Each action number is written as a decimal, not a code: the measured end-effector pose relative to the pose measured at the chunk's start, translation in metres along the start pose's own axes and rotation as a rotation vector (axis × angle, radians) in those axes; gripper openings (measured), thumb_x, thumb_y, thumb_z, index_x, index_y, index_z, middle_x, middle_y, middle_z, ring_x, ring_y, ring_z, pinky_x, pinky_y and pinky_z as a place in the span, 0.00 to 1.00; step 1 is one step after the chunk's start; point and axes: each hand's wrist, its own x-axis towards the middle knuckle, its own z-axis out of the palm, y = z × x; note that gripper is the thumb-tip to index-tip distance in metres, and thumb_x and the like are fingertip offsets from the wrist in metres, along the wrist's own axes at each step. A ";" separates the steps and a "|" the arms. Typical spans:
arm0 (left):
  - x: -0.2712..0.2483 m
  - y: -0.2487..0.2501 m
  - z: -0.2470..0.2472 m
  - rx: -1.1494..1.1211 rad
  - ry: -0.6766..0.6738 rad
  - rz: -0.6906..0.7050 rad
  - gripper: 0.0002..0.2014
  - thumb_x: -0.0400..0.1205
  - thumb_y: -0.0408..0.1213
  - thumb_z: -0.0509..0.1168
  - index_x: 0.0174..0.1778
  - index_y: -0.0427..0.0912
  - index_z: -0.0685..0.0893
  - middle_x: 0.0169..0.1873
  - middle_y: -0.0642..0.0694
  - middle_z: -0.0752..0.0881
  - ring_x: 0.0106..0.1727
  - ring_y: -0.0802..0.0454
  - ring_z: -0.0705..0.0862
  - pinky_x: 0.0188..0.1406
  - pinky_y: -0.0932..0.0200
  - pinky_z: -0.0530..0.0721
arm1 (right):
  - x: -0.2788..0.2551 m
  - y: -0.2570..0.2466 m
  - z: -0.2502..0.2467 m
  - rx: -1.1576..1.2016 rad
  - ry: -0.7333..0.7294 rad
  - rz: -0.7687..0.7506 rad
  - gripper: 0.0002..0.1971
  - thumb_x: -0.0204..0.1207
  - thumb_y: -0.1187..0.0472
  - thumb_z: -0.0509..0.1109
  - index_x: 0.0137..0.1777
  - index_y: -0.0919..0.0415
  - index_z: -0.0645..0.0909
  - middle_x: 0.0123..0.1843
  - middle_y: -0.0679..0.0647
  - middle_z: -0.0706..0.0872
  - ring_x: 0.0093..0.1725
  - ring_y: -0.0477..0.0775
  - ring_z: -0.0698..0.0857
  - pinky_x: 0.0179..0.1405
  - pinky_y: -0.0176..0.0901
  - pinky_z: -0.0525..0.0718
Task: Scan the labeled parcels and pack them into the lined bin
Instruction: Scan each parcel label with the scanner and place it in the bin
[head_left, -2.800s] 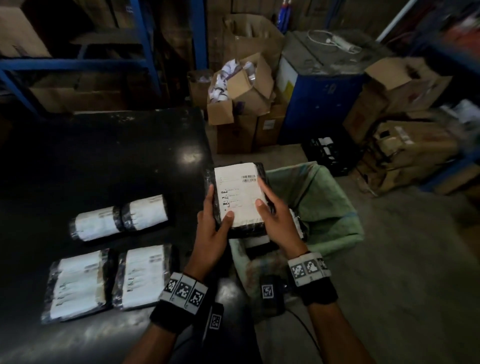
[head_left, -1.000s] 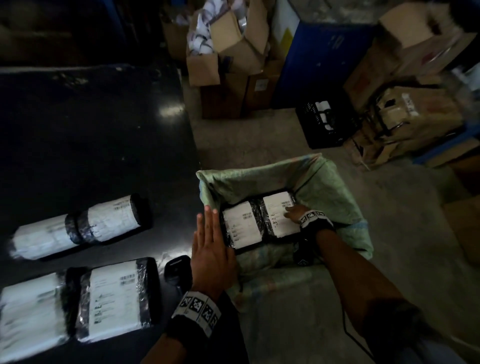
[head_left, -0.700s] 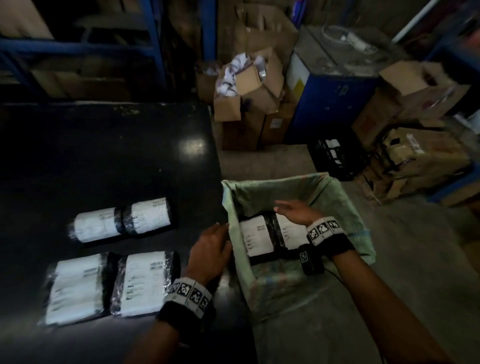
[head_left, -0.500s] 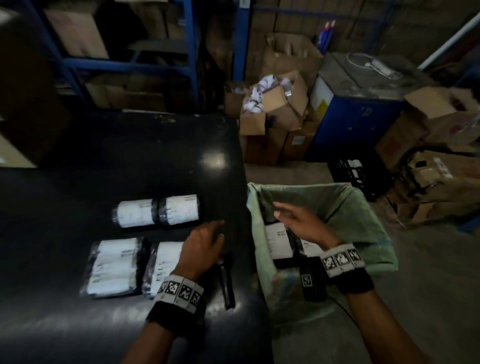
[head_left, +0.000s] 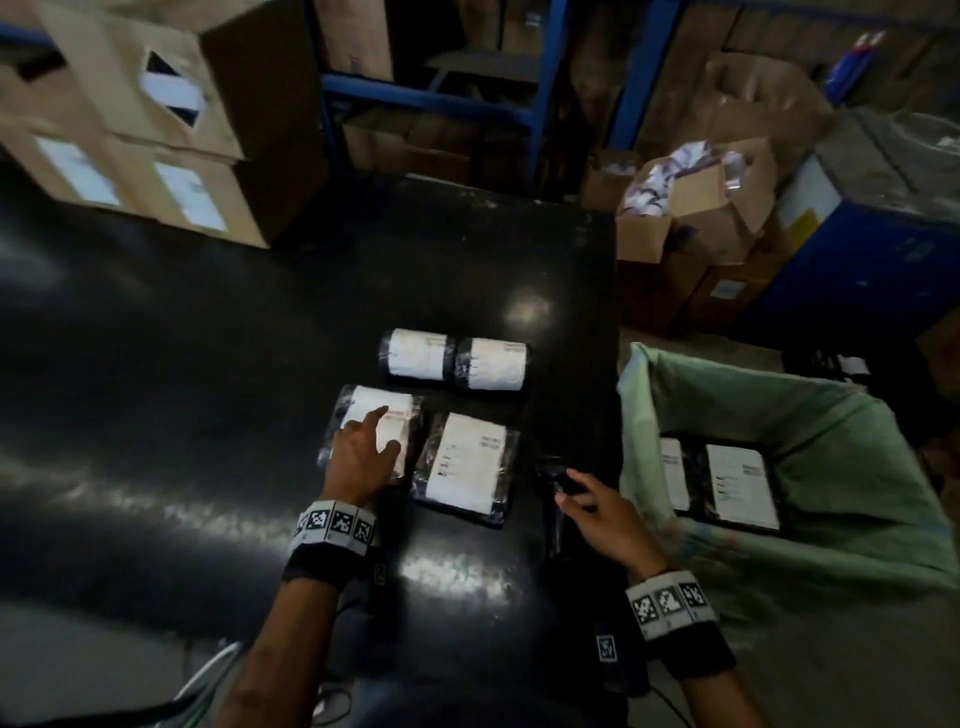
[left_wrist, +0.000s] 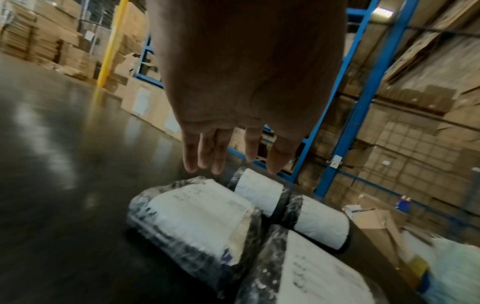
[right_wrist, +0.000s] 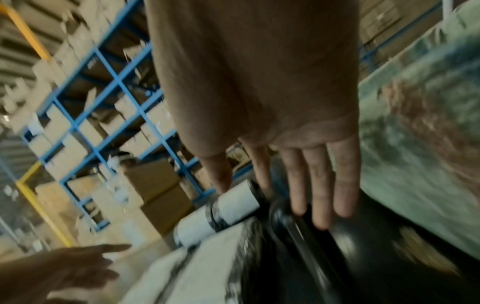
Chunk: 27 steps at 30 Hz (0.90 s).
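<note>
Two flat labeled parcels lie side by side on the black table (head_left: 208, 364), a left one (head_left: 376, 408) and a right one (head_left: 467, 462). Behind them lie two rolled parcels (head_left: 415, 356) (head_left: 491, 364). My left hand (head_left: 387, 428) is spread over the left flat parcel (left_wrist: 197, 216) with straight fingers (left_wrist: 207, 156), just above it. My right hand (head_left: 582, 493) reaches over the black scanner (head_left: 556, 470) at the table's right edge; its straight fingers (right_wrist: 319, 195) lie over the scanner (right_wrist: 298, 230), and contact is unclear. The green-lined bin (head_left: 857, 431) holds two parcels (head_left: 740, 483) (head_left: 672, 473).
Stacked cardboard boxes (head_left: 156, 130) stand on the table's far left corner. Blue shelving (head_left: 431, 98) runs behind the table. More open boxes (head_left: 691, 208) and a blue cabinet (head_left: 857, 260) stand on the floor beyond the bin.
My right hand left the bin, where it set a parcel down, and moved left to the scanner. My left hand shifted from beside the scanner onto the left flat parcel.
</note>
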 end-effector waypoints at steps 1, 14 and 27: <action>0.004 -0.012 0.002 0.024 0.008 -0.026 0.32 0.82 0.34 0.72 0.84 0.39 0.74 0.69 0.23 0.81 0.74 0.25 0.77 0.76 0.37 0.74 | 0.002 0.003 0.006 -0.033 0.001 0.020 0.31 0.81 0.46 0.67 0.83 0.51 0.67 0.68 0.57 0.86 0.70 0.57 0.83 0.67 0.42 0.76; 0.041 -0.089 0.020 0.103 -0.036 -0.177 0.42 0.85 0.53 0.68 0.92 0.57 0.53 0.88 0.30 0.59 0.88 0.27 0.56 0.84 0.27 0.64 | 0.043 0.022 0.054 0.020 0.103 0.158 0.42 0.84 0.48 0.64 0.88 0.52 0.39 0.88 0.59 0.58 0.85 0.69 0.59 0.85 0.58 0.47; 0.059 -0.129 0.021 -0.031 -0.078 -0.023 0.48 0.76 0.73 0.57 0.92 0.59 0.52 0.91 0.39 0.55 0.92 0.37 0.46 0.88 0.29 0.54 | 0.067 0.030 0.085 0.427 0.277 0.055 0.42 0.84 0.61 0.66 0.87 0.44 0.40 0.85 0.42 0.49 0.71 0.68 0.81 0.45 0.21 0.84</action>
